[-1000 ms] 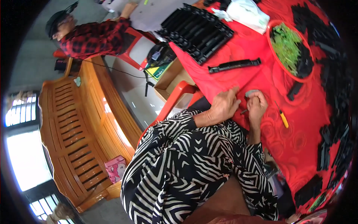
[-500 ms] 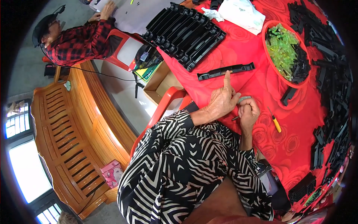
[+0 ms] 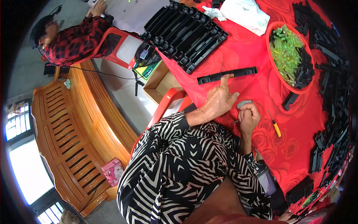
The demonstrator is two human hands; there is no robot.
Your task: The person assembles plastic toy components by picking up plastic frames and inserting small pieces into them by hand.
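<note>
A long black plastic part (image 3: 244, 72) lies on the red cloth in front of me. My left hand (image 3: 219, 100) reaches to it, the index finger stretched to its near edge and the thumb held apart; nothing shows in this hand. To the right, my right hand (image 3: 249, 117) is closed around a small tool. Its grey, curved end (image 3: 244, 104) sticks out above the fist, and a thin dark tip shows at the fist's left side. The fingers hide the middle. Right of this hand lies a screwdriver (image 3: 276, 128) with a yellow handle.
A stack of ribbed black parts (image 3: 184, 35) stands beyond the long part. At right are a red basket (image 3: 269, 48) of green and black pieces and a heap of black parts (image 3: 335, 86). A white bag (image 3: 244, 16) lies at the back. Another person (image 3: 78, 43) sits at far left.
My left thumb has moved away from the grey tool end, widening the gap between my hands. The left index finger remains at the black part. The view has shifted slightly.
</note>
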